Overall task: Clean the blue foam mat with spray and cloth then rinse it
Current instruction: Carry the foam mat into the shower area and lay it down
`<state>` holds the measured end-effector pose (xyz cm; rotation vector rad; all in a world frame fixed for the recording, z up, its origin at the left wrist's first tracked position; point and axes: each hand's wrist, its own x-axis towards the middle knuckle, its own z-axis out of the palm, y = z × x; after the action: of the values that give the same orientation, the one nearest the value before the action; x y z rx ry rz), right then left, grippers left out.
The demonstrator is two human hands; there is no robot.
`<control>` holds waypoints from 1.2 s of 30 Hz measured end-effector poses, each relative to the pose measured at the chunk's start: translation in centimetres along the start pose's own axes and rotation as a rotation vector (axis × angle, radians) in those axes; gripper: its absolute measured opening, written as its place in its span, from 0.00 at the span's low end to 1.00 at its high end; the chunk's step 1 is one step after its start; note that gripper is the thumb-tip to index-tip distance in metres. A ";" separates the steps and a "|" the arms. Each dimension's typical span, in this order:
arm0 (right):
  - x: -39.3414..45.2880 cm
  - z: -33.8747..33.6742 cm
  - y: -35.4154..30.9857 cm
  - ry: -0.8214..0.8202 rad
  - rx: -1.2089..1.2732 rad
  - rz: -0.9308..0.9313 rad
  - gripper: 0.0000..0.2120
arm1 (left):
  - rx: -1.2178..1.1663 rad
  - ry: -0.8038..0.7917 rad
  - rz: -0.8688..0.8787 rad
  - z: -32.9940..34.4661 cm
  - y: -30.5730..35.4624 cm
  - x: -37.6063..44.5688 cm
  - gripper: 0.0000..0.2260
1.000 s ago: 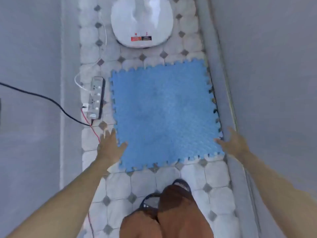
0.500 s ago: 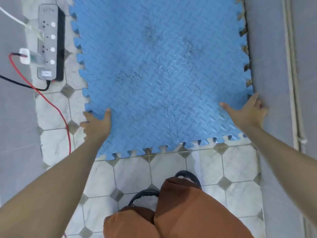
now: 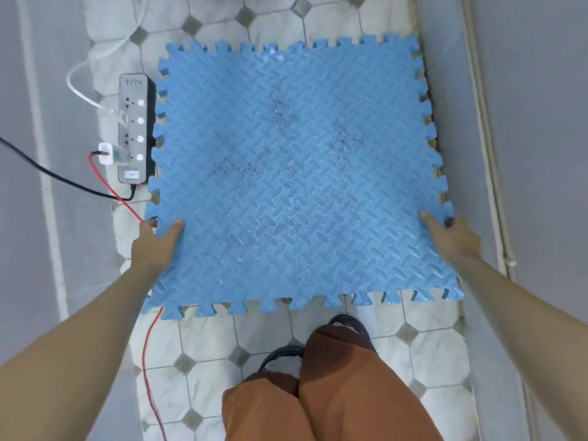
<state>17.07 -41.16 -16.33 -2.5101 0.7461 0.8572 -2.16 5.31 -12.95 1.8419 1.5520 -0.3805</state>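
Note:
The blue foam mat (image 3: 296, 176) with puzzle-tooth edges and dark dirt smudges is lifted off the tiled floor, its near edge raised toward me. My left hand (image 3: 152, 249) grips its left edge, thumb on top and fingers under. My right hand (image 3: 451, 240) grips the right edge the same way. No spray bottle or cloth is in view.
A grey power strip (image 3: 133, 128) with plugged-in white, red and black cables (image 3: 146, 338) lies just left of the mat. Grey walls close in on both sides of the narrow tiled floor (image 3: 423, 351). My legs in brown trousers (image 3: 334, 386) and dark shoes stand below the mat.
Both hands went from resting at the mat's near corners to gripping its side edges. The mat has come up off the floor toward me.

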 end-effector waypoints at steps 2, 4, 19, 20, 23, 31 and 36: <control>-3.4 -2.5 0.3 0.018 -0.041 -0.059 0.35 | 0.086 -0.024 0.032 -2.3 1.1 -2.3 0.32; -7.2 -4.8 0.4 0.089 -0.135 -0.111 0.35 | 0.142 -0.020 0.028 -4.8 2.0 -4.7 0.36; -35.6 -13.6 4.9 0.114 -0.053 0.145 0.31 | 0.550 -0.092 0.211 -24.6 8.3 -16.1 0.41; -38.1 -14.0 5.5 0.102 -0.018 0.173 0.31 | 0.586 -0.100 0.241 -26.1 9.1 -17.6 0.42; -45.6 -16.1 6.9 0.101 0.085 0.259 0.29 | 0.766 -0.126 0.328 -30.4 11.5 -22.2 0.41; -63.6 -19.1 15.8 0.114 0.249 0.576 0.26 | 1.256 -0.278 0.799 -33.6 16.9 -34.2 0.45; -71.4 -16.9 23.3 0.123 0.401 0.792 0.25 | 1.476 -0.352 1.079 -28.5 18.6 -42.9 0.43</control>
<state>-37.17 -42.43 38.24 -1.9009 1.8105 0.6772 -0.74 -8.69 39.99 2.9885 -0.3939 -1.3809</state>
